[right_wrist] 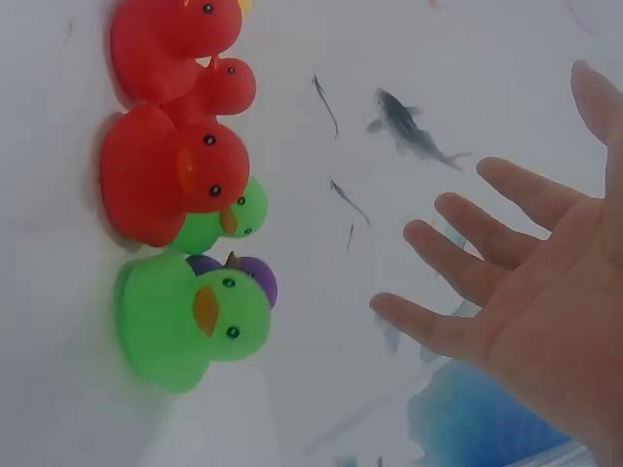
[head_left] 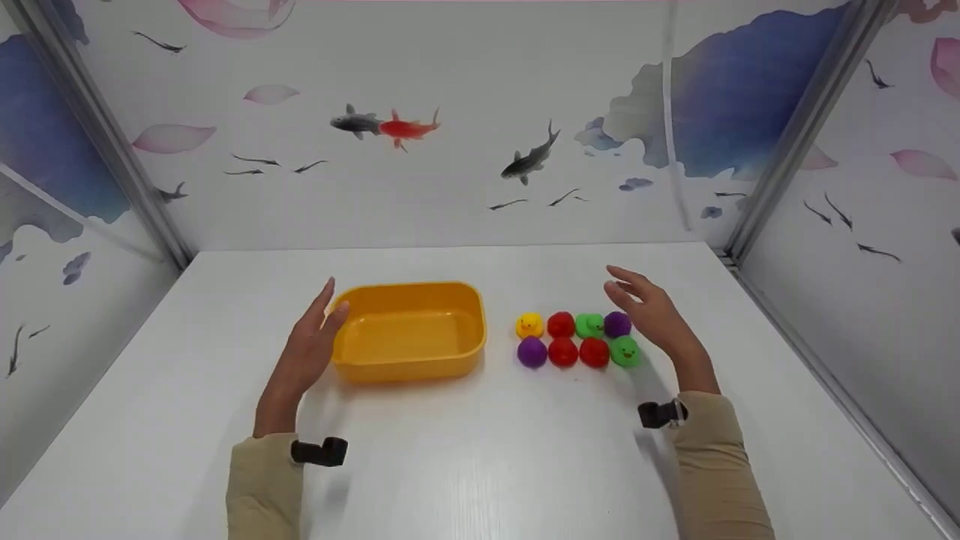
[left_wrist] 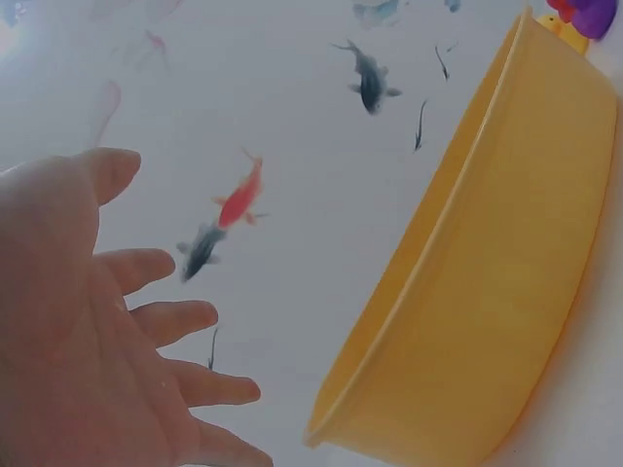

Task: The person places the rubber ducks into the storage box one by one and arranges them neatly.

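A yellow plastic basin (head_left: pixel 409 367) stands left of centre on the white table. My left hand (head_left: pixel 304 349) hovers at its left side, fingers spread and nothing in them; the left wrist view shows the basin's wall (left_wrist: pixel 506 253) beside the open palm (left_wrist: pixel 107 331). Right of the basin, small rubber ducks stand in two rows: a yellow duck (head_left: pixel 529 325), red ducks (head_left: pixel 563 352), green ducks (head_left: pixel 625 351) and purple ducks (head_left: pixel 532 352). My right hand (head_left: pixel 652 311) is held above the right end of the rows, its fingers extended and holding nothing. The right wrist view has the near green duck (right_wrist: pixel 195 326) next to that hand.
A white back wall (head_left: pixel 450 202) printed with fish and petals rises behind the table. Side panels with metal corner posts (head_left: pixel 802 135) close in the left and right. The white tabletop (head_left: pixel 480 465) stretches in front of the basin and ducks.
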The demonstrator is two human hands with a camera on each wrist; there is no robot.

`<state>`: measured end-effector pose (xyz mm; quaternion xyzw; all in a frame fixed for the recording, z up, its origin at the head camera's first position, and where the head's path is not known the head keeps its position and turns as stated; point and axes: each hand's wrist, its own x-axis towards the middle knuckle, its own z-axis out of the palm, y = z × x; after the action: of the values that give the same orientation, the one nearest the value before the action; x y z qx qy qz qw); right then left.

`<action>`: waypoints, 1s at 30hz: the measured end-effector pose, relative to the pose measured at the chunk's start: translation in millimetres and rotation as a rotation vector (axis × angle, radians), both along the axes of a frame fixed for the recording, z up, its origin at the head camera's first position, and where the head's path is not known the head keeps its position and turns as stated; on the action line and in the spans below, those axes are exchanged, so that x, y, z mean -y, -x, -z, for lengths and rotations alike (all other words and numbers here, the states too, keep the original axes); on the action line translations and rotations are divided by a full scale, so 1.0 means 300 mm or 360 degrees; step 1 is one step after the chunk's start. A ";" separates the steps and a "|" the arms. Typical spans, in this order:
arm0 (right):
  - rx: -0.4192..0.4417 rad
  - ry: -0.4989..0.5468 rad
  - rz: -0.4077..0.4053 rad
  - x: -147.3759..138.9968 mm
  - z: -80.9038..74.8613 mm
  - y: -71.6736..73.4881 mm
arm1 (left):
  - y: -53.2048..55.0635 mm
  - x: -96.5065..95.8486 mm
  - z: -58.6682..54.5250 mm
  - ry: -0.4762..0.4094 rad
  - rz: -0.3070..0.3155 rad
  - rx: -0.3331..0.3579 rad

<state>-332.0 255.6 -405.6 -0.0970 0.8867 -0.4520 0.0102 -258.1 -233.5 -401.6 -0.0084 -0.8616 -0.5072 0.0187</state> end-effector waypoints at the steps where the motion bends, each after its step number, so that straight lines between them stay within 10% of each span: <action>1: 0.0005 0.0053 -0.0008 -0.015 0.011 0.002 | 0.001 0.009 0.009 -0.0023 -0.0017 0.0019; 10: 0.0121 0.0262 -0.0047 -0.152 0.102 -0.001 | 0.026 0.075 0.090 -0.0156 -0.0159 0.0202; 30: 0.0420 0.0071 -0.0034 -0.207 0.205 -0.001 | 0.042 0.080 0.167 -0.0435 -0.0142 0.0455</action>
<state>-331.6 317.6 -467.1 -0.0464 0.8663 -0.4803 0.1293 -270.6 -257.5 -451.6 0.1045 -0.7781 -0.6141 -0.0802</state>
